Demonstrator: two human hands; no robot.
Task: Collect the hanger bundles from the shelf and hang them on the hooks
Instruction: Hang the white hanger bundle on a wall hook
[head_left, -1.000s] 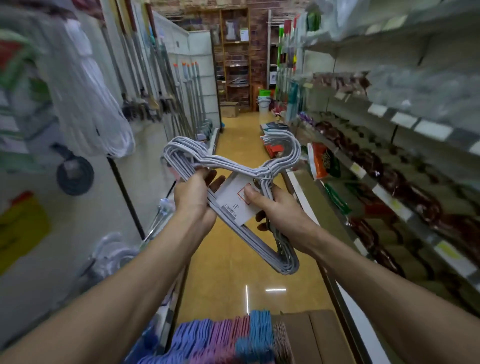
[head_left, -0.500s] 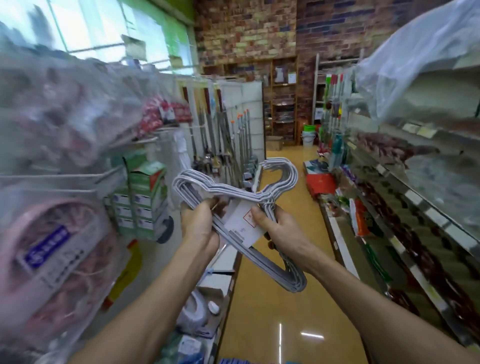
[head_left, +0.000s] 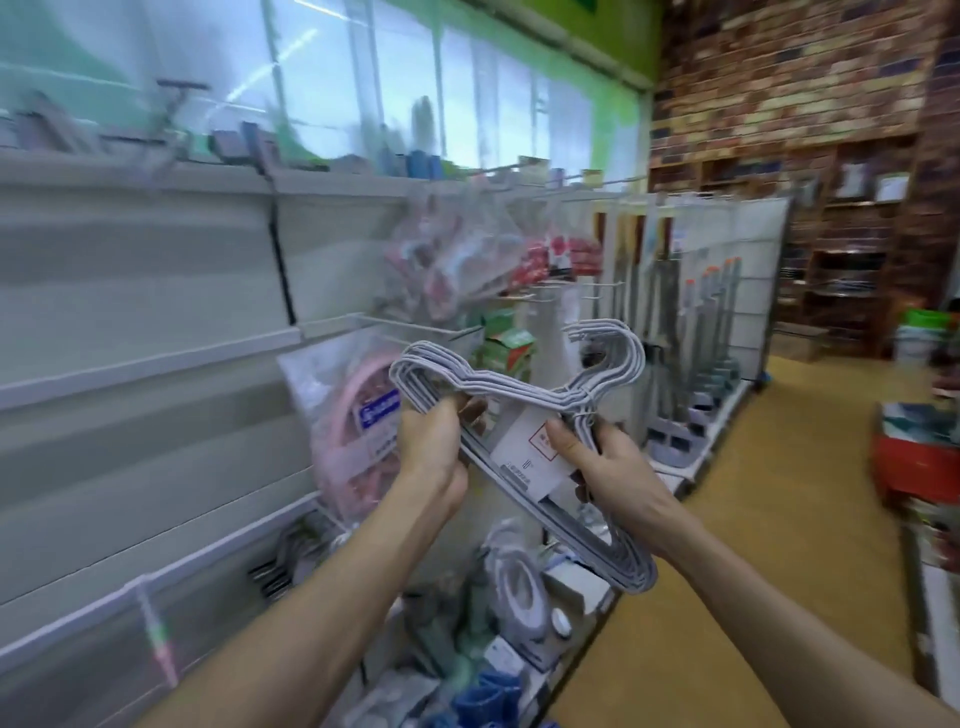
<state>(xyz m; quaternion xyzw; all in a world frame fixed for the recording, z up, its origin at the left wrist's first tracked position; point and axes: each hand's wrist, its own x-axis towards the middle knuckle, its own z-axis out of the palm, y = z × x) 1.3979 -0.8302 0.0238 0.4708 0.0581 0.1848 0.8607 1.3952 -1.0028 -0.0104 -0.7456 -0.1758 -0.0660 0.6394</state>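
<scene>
I have the bundle (head_left: 524, 410) of grey wire hangers up in front of me at centre frame, held in both hands. My left hand (head_left: 434, 452) has its grip clamped on the shoulder end at about 10 o'clock of the bundle, fingers curled round the wires. My right hand (head_left: 618, 478) is clamped on the neck side at about 3 o'clock, thumb pressed on the white tag (head_left: 530, 457) that hangs from the middle of the bundle. The hanger hooks (head_left: 618, 348) curl up at 1 o'clock, above my right hand, and the far shoulder of the bundle trails down to 5 o'clock, below my right wrist.

Behind the bundle, at 9 o'clock, I see a clear bag (head_left: 343, 415) with something pink and round inside, hanging against the grey wall panel (head_left: 140, 291). At 12 o'clock more clear bags (head_left: 457, 260) with red and pink goods hang from a rail; they are too blurred for me to tell what they hold. Bare pegs (head_left: 540, 297) stick out just right of them, above the bundle. At 2 o'clock long-handled tools (head_left: 711, 312) hang on a white rack. Small boxed goods lie on the low shelf (head_left: 587, 587) at 6 o'clock. The yellow floor (head_left: 779, 519) runs off at 3 o'clock towards a brick wall (head_left: 789, 83).
</scene>
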